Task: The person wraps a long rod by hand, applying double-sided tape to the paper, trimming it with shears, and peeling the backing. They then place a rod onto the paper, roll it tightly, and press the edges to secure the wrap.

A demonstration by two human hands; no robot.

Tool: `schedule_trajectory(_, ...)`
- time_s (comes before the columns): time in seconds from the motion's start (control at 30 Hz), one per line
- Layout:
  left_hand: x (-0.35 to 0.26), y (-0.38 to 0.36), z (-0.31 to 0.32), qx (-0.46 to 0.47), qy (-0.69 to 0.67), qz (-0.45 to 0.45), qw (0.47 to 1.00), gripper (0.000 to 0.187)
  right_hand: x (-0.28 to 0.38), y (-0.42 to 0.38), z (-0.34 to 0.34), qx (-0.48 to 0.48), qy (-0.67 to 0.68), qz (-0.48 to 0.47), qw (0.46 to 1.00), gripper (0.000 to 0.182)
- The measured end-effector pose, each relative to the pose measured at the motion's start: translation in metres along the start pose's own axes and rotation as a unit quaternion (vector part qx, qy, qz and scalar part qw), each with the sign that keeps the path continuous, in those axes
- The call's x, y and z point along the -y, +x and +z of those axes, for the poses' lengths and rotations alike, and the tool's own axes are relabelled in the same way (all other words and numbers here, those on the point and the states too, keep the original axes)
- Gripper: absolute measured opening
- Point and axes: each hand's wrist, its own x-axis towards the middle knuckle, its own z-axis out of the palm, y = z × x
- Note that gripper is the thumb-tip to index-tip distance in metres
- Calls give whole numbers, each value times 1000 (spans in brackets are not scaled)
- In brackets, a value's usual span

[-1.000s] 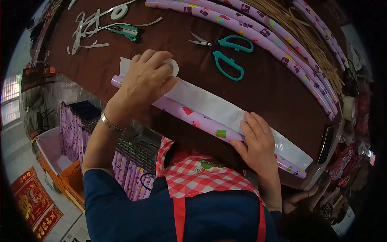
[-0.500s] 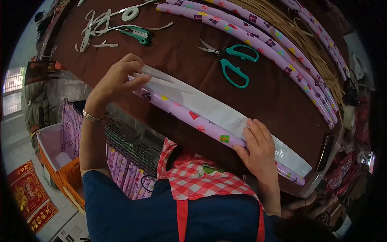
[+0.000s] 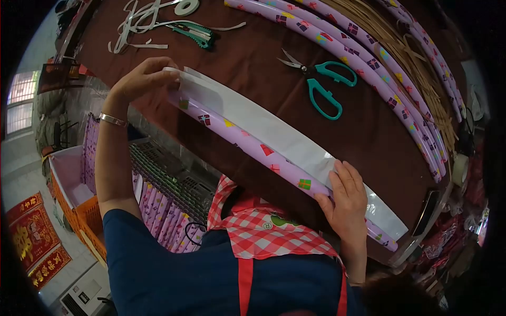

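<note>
Left hand [image 3: 145, 81]: narrow as I watch from afar, thumb against fingers at the left end of the white sheet [image 3: 258, 118] (what sits inside that pinch I cannot tell)
Right hand [image 3: 348, 197]: wide and flattened, fingers over the white sheet, thumb on the purple roll [image 3: 247, 143]
Purple roll: I see it slantwise along the near side of the brown tabletop [image 3: 237, 58], white sheet along its far side
Teal scissors [image 3: 327, 97]: blades parted, beyond the white sheet
Green cutter [image 3: 197, 36]: beside tangled white strips [image 3: 126, 31]
</note>
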Motion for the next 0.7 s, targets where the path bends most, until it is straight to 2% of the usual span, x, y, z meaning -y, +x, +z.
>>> schedule_trajectory(0.23,9,1,14,-30,10,-7,999,28,-1,-1,0,10,-4,-1,1000,50)
schedule_trajectory(0.3,9,1,19,-96,2,32,995,27,-1,-1,-1,14,-3,-1,1000,50)
schedule_trajectory(0.33,6,1,22,-99,-1,30,995,27,-1,-1,-1,16,-2,2,1000,50)
schedule_trajectory(0.43,2,0,24,-139,38,25,989,28,-1,-1,-1,22,-9,3,1000,50)
schedule_trajectory(0.5,9,2,22,-186,149,44,970,28,-1,-2,-1,23,-9,-1,1000,50)
schedule_trajectory(0.63,3,-1,27,-181,116,26,976,29,-1,-1,-2,24,0,1,1000,49)
schedule_trajectory(0.7,2,-1,28,-209,218,14,953,32,-1,-2,-2,26,-4,0,1000,49)
